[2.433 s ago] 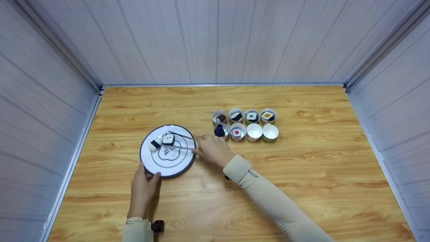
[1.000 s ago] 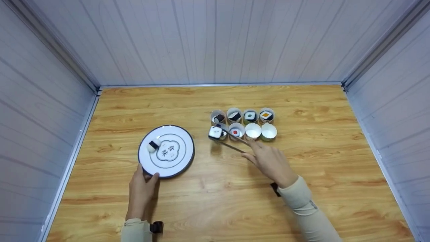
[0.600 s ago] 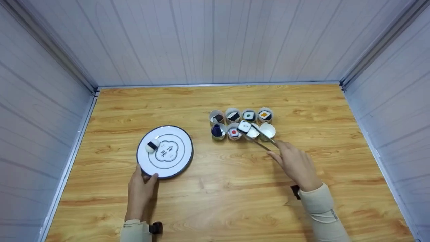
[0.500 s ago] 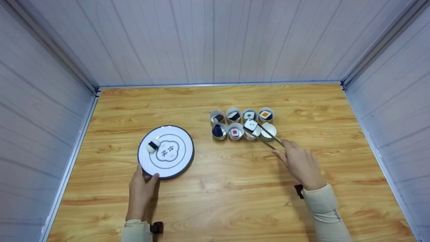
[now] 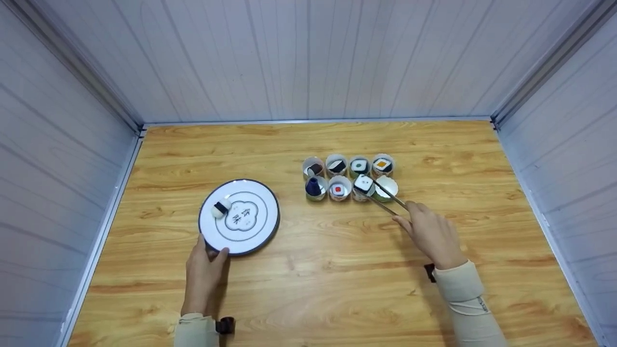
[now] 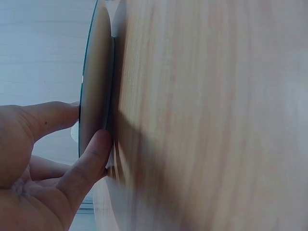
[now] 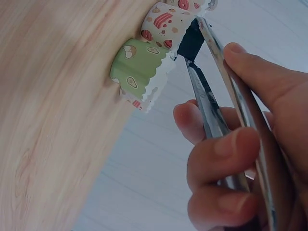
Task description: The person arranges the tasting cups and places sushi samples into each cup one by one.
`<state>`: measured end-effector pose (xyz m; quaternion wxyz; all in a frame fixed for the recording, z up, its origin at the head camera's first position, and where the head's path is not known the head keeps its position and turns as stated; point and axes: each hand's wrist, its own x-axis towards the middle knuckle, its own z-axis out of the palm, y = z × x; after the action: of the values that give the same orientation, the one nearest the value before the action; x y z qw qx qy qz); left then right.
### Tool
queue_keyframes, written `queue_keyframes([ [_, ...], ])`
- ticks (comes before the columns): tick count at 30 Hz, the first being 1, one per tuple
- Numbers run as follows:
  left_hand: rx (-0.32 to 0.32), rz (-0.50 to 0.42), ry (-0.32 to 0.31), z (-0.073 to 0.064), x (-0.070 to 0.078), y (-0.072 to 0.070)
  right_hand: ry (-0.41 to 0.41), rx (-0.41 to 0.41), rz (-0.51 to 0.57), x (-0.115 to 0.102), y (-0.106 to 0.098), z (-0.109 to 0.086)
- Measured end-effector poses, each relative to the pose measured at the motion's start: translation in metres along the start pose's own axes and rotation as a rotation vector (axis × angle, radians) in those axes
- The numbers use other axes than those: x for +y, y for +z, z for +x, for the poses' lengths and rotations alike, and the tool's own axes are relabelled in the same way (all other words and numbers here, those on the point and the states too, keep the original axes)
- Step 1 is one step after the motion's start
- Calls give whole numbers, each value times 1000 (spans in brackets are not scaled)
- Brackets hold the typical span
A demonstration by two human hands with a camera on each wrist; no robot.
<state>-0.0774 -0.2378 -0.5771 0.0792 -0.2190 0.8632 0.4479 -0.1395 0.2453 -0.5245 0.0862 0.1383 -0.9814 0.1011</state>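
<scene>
With its thumb and fingers, my left hand (image 5: 205,272) pinches the near left edge of a white plate (image 5: 262,226) with a blue rim. In the left wrist view, digits lie on both faces of the plate's edge (image 6: 94,77). A white sushi piece with a black band (image 5: 221,208) sits on the plate. My right hand (image 5: 434,236) grips metal tongs (image 7: 207,103), whose tips clasp a square sushi piece (image 5: 363,183), white on top and dark-sided. That piece is at the mouth of a patterned paper cup (image 7: 168,24) in the front row.
Paper cups stand in two rows. The back row holds several sushi pieces, one orange-centred (image 5: 382,165). In front are a dark blue cone-shaped item (image 5: 313,187), a red-centred piece (image 5: 338,190) and an empty green cup (image 7: 137,67). Panel walls (image 5: 308,62) enclose the wooden table (image 5: 308,279).
My right hand has carried the square sushi piece in the tongs from the plate rightward, then slightly lower over the third front cup. My left hand has stayed at the plate.
</scene>
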Motion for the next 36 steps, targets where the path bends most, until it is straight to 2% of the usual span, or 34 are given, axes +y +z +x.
queue_keyframes([
  [10,13,29,29,-1,0,-1,-3,6,14,1,1,3],
  [17,9,24,14,-1,1,0,36,-40,33,-4,-2,4],
  [23,5,19,6,-1,1,-1,12,-31,35,-15,-1,9],
  [27,5,18,6,-1,1,0,-21,-34,54,-31,1,15],
  [30,5,18,2,-1,1,0,-54,-26,92,-52,5,23],
  [36,14,13,9,-2,1,-1,-225,-27,163,-105,23,44],
])
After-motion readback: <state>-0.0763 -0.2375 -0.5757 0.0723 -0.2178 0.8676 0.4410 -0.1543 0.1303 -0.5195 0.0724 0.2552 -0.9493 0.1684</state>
